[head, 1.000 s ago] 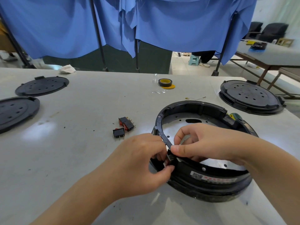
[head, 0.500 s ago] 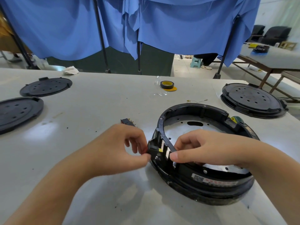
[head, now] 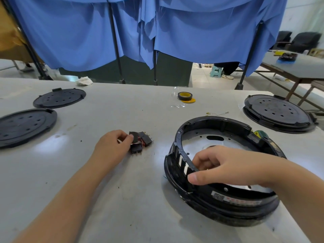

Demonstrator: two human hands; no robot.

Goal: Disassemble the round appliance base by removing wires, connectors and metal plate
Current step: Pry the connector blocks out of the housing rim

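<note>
Left hand point(head: 112, 146) pinches a black connector point(head: 134, 137) at the loose pile.
We see right hand point(head: 222, 167) gripping the round base point(head: 228, 204) rim.

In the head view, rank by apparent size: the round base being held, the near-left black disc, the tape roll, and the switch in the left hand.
1. Round base, though nearest the camera.
2. Near-left black disc.
3. Tape roll and switch look alike; unranked.

Bright, even light — soft glare on the table point(head: 52, 146), wide-angle edge bending.
</note>
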